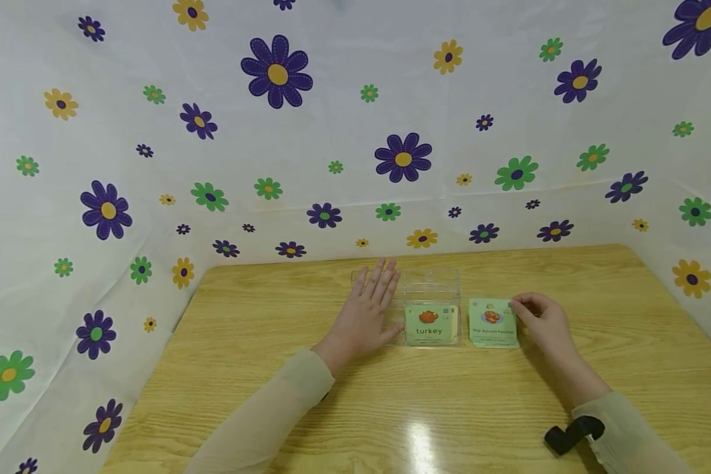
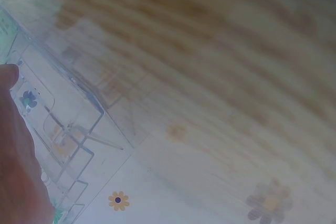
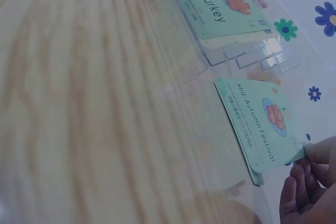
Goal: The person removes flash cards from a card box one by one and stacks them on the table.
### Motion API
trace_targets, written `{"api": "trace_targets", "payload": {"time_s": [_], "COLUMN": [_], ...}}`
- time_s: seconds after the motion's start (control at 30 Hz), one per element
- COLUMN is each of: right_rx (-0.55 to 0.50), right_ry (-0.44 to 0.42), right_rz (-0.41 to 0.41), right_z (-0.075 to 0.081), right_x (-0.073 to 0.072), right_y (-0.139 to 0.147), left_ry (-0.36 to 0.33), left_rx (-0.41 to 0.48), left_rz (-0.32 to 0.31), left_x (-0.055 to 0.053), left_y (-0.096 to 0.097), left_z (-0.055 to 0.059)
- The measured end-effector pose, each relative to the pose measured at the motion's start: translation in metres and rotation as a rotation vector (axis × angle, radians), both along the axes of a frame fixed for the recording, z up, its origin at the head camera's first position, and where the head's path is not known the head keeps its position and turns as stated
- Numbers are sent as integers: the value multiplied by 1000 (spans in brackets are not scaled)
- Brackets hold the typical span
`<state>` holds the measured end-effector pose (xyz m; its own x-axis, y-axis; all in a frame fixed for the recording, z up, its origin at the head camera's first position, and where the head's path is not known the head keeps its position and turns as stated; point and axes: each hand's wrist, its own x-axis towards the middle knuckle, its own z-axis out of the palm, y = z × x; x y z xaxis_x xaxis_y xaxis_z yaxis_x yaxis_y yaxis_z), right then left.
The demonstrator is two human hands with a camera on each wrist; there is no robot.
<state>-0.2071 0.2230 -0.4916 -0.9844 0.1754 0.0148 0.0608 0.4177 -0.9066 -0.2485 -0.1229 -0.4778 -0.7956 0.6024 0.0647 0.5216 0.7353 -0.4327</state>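
A clear plastic box (image 1: 430,287) lies on the table with a green "turkey" card (image 1: 429,332) inside it. My left hand (image 1: 364,321), fingers straight, rests at the box's left side; its thumb touches the edge by the card. Just right of the box is a small stack of green cards, topped by a "Mid-Autumn Festival" card (image 1: 492,321). The right hand (image 1: 545,324) pinches that card's upper right corner between thumb and fingers, seen close in the right wrist view. Under the top card, another card's edge (image 3: 257,178) shows.
The wooden table (image 1: 308,421) reaches a white flower-print cloth (image 1: 332,118) hanging at the back and both sides. A black strap (image 1: 575,434) hangs at the right wrist. In the left wrist view the box's clear flaps (image 2: 79,124) stand out past the hand.
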Motion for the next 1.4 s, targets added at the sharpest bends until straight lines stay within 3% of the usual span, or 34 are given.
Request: {"api": "trace_targets", "payload": {"time_s": [0.5, 0.9, 1.4], "right_rx": [70, 101, 138], "right_ry": [-26, -26, -57], "right_rz": [-13, 4, -15], "right_z": [-4, -7, -8], "right_x": [-4, -6, -12], "right_y": [2, 2, 3], "left_ry": [3, -15, -22], "left_rx": [-21, 26, 19], "left_rz": [8, 6, 5], "left_x": [0, 0, 0], "left_y": [0, 1, 0], "left_z": [0, -1, 0]}}
